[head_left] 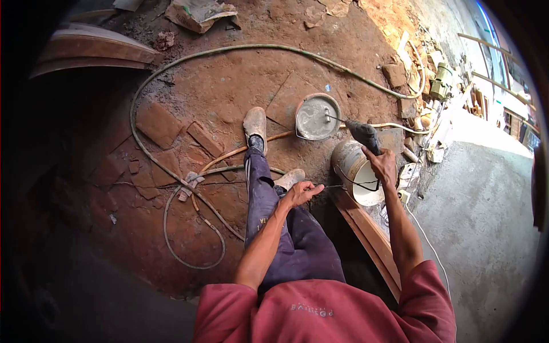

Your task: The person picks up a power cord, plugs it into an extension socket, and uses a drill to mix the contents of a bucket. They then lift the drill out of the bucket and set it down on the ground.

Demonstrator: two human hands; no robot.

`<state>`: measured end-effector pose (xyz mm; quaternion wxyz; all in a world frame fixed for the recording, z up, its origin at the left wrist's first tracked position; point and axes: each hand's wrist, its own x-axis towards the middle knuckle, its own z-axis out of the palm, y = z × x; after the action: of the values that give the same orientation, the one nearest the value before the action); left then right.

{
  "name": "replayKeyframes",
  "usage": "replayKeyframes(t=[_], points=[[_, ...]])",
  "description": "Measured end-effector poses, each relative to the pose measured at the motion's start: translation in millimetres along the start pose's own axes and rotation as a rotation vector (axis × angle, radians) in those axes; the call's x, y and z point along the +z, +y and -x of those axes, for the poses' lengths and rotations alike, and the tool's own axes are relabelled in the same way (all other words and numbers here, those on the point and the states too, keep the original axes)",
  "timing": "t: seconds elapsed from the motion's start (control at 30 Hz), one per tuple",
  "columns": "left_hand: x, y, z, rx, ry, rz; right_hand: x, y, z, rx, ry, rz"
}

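My right hand point(384, 166) is wrapped around the grip of a dark power drill point(363, 136). A thin metal shaft point(335, 118) runs from the drill's front into a round bucket of grey wet mix point(313, 121). Lower down, my left hand point(302, 194) is closed, its thumb pointing right. From its fingers a thin dark rod point(333, 187) sticks out towards a tilted white bucket point(346, 155); its exact kind is too small to make out. The white bucket, with a wire handle, lies under my right forearm, its pale inside showing.
A long hose point(240, 48) loops over the dirt floor around my feet. Broken tiles point(159, 124) lie left. Wooden planks point(366, 228) run beside my legs. A white cable point(426, 237) crosses the grey concrete point(480, 194). A green machine point(441, 81) stands upper right.
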<state>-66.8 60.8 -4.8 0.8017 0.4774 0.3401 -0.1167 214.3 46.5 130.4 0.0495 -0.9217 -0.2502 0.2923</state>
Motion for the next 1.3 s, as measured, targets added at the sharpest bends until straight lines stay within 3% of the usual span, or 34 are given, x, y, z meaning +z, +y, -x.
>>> replayKeyframes(t=[0.1,0.27,0.33,0.47,0.67,0.7,0.93,1.1,1.3], points=[[3.4,-0.3,1.6,-0.002,0.0,0.02,-7.1,7.8,9.2,-0.115,-0.029,-0.003],[2.8,1.8,-4.1,0.06,0.046,-0.033,35.9,8.1,-21.4,-0.081,-0.002,-0.099],[1.0,10.8,4.0,-0.03,0.035,0.064,28.9,-1.1,-13.7,-0.103,-0.057,-0.079],[3.7,4.2,2.0,0.0,0.066,0.026,-0.6,-15.3,23.6,-0.196,-0.058,-0.058],[4.5,6.7,-0.4,-0.006,0.074,0.033,49.5,-4.3,-6.3,-0.128,-0.022,-0.068],[3.0,5.6,1.6,-0.011,0.073,0.03,46.9,-8.2,-5.8,-0.038,-0.071,-0.037],[1.4,4.7,0.9,-0.005,0.1,0.092,15.7,-19.2,47.9,-0.115,-0.051,-0.109],[-1.7,14.9,4.4,-0.007,0.094,0.073,65.6,-23.4,17.5,-0.107,-0.06,-0.068],[1.1,1.7,3.1,0.013,0.09,0.117,30.0,-24.4,55.2,-0.026,-0.019,-0.144]])
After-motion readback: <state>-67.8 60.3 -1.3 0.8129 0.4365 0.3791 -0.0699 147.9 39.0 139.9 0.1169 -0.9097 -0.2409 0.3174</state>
